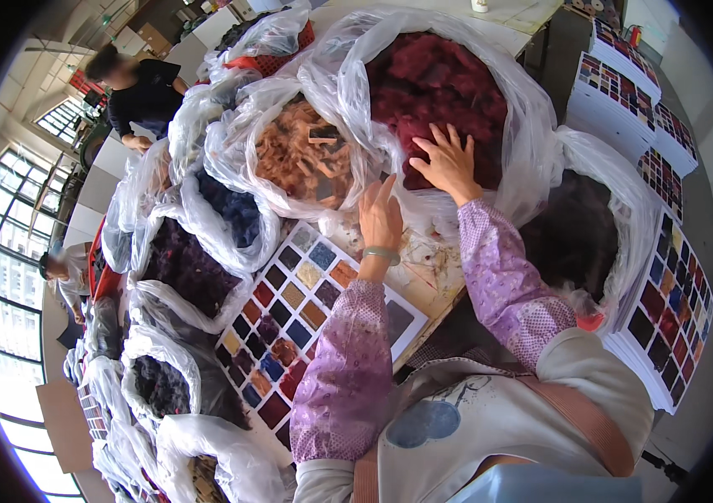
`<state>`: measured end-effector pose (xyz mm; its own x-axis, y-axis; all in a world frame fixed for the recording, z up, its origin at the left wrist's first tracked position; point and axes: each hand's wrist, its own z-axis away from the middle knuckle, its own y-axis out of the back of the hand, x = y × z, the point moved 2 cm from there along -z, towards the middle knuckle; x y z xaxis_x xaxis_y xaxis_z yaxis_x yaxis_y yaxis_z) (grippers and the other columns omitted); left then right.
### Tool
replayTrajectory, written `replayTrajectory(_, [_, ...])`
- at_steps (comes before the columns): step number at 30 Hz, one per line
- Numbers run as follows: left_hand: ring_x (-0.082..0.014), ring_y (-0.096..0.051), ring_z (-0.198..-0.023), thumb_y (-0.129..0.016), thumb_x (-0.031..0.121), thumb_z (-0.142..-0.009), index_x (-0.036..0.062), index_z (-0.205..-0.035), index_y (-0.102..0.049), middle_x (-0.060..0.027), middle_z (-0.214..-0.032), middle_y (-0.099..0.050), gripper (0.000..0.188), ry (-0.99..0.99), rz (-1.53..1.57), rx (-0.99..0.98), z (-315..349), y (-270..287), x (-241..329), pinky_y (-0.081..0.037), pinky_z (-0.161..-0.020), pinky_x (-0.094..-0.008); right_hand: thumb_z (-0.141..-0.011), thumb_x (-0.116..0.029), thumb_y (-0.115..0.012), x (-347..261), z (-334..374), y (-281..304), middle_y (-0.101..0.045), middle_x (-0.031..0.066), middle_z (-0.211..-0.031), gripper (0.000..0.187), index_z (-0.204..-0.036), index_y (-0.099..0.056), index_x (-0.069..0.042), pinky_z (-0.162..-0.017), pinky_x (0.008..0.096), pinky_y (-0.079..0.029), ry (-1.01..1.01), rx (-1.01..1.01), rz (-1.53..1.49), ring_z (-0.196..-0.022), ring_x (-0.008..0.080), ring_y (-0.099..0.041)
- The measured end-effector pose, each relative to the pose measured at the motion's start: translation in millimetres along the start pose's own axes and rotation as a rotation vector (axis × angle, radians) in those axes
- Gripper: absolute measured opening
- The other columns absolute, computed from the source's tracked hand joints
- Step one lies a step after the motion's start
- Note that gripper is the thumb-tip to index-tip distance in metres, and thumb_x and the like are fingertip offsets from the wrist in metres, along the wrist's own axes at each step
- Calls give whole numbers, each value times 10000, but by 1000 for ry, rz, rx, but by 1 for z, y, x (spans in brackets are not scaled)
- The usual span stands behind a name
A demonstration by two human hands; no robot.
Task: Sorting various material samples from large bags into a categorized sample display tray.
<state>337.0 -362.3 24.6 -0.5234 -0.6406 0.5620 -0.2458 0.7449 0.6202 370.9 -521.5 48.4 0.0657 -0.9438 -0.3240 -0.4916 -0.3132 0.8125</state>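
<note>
My right hand (449,163) lies with spread fingers on dark red fluffy fibre (436,84), which fills a large clear plastic bag (532,117). My left hand (382,216) is held above the tabletop, fingers stretched out, between that bag and one of orange-brown fibre (285,151). Nothing shows in its grasp. A small dark rectangular thing (323,134) rests on the orange fibre. Under my left forearm lies a white card (294,293) with rows of coloured fibre swatches, partly covered by my sleeve.
Bags of navy (235,205), dark purple (189,264) and black-brown fibre (574,230) surround the worn table (423,272). Stacks of swatch cards (666,310) stand at right. Two people, one in a black shirt (147,96), the other in white (73,277), are at the left.
</note>
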Motion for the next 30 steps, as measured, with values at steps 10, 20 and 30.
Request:
replayTrajectory(10, [-366,-488,-1006,-576,213,-749,155,-1081,-570,-222,-1104,-501,337,130,-45,-131,-2,-36,-13,-410,-839,-411,-726,-387,-581,7,-51,33,-418,114,-1281,509,-1209,-475,-264,-944,508,-294,86,-629,123,-1195,301,-364])
replayTrajectory(20, [-370,-241,-1228,-695,264,-644,265,-1294,-362,-157,-1373,-212,731,-193,-168,-165,-41,-19,56,-279,-917,-558,-791,-355,-489,56,-249,-12,-590,125,-1029,334,-1033,-578,-142,-822,440,-429,115,-202,134,-969,315,-545])
replayTrajectory(30, [-344,-146,-1285,-518,567,-707,185,-1043,-608,-94,-1360,-283,516,-135,-342,-384,-44,-68,20,-155,-937,-624,-564,-773,-507,120,-313,-105,-93,83,-1435,1115,-1382,-93,-137,-1083,365,-16,-258,-802,-501,-1328,204,-26])
